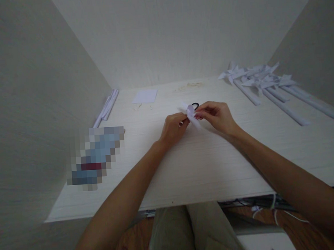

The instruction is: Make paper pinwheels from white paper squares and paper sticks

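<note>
A small white paper pinwheel [190, 110] with curled blades is held up over the table between my two hands. My left hand [175, 127] has its fingers closed on the left side of it. My right hand [216, 116] pinches at its right side with thumb and fingertips. Just behind the paper, a black loop [195, 106] shows by my right fingertips; what it belongs to is hidden. The pinwheel's centre is partly covered by the fingers.
Several finished paper pinwheels [262, 77] on rolled paper sticks lie at the back right. More paper rolls [107, 107] rest along the left wall. A white paper square [145, 96] lies at the back, and a blurred-out item [99, 153] is at the left. Walls enclose the white table [215, 171].
</note>
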Tool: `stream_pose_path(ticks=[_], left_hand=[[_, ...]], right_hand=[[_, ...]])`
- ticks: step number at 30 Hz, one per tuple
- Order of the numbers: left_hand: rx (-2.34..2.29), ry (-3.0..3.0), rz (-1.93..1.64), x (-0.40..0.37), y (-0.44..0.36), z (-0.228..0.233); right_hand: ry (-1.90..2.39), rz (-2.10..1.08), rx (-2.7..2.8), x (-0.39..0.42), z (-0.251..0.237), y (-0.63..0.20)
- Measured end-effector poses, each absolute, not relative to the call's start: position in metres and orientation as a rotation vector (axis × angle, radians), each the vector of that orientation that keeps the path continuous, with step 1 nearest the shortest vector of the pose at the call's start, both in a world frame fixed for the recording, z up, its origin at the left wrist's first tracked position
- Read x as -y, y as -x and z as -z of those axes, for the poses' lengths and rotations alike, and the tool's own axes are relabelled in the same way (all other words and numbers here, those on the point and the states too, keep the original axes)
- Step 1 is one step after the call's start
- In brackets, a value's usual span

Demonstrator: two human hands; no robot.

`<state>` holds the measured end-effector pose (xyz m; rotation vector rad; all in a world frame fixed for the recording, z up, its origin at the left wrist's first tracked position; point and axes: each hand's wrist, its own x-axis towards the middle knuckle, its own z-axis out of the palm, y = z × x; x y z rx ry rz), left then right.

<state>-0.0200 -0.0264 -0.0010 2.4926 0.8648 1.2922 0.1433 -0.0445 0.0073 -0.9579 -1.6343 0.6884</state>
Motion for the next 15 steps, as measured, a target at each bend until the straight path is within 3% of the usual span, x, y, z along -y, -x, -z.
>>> stream_pose_path(ticks=[5, 15], left_hand=[[-0.869, -2.529, -1.243, 0.0274, 0.0206, -0.0014], [-0.899, -2.560, -1.213, 0.0263, 0.0226, -0.0011]], right_hand=[[1.042, -0.510, 1.681, 0.0417, -0.0069, -0.1449], [1.058, -0.511, 1.661, 0.0430, 0.0003, -0.1426]])
